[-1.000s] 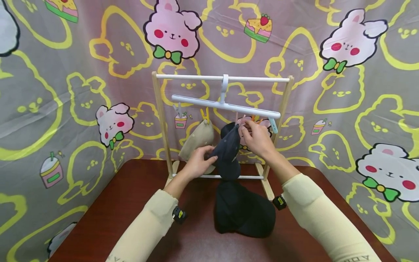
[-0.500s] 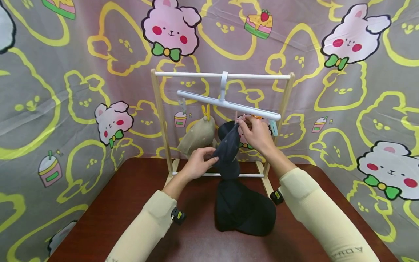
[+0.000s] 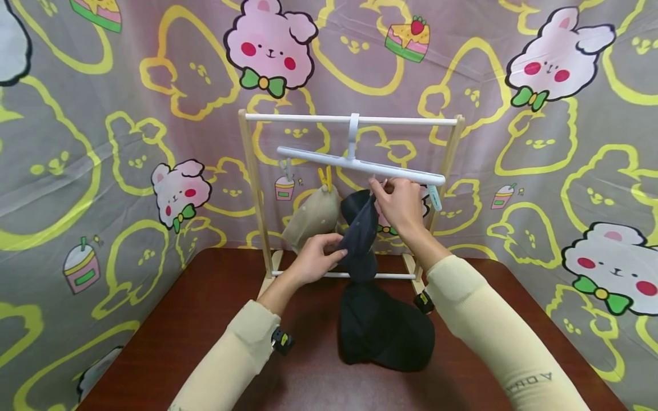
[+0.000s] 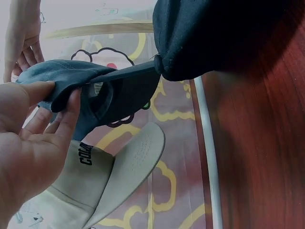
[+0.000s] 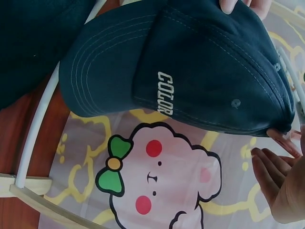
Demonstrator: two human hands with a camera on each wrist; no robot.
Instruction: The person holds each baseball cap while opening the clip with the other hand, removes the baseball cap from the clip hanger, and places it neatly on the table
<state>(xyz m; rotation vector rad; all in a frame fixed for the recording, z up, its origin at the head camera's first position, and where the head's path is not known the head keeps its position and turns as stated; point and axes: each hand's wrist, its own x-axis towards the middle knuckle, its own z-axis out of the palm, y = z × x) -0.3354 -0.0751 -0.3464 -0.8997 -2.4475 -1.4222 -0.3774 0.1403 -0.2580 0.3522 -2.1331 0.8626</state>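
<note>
A navy baseball cap [image 3: 361,231] with white letters hangs crown-up below the white hanger [image 3: 360,164]. My left hand [image 3: 316,257] pinches its edge between thumb and fingers, as the left wrist view shows. At the cap's top end, a pink clothespin [image 5: 286,141] reaches from the fabric to my right hand [image 3: 403,206], whose thumb and index finger pinch it. The other right fingers bend loosely beside it in the right wrist view. To the left, a beige cap [image 3: 313,217] hangs from a yellow clothespin [image 3: 325,178].
A black cap [image 3: 385,328] lies on the dark red table [image 3: 205,319] in front of the wooden rack [image 3: 254,188]. The hanger tilts down rightward, with a grey clothespin [image 3: 286,168] on its left and a light blue one [image 3: 434,197] on its right. Patterned cloth surrounds the table.
My right hand has shifted slightly and now covers the pink clothespin in the head view. The hanger has swung a little to the right. My left hand keeps its hold on the navy cap.
</note>
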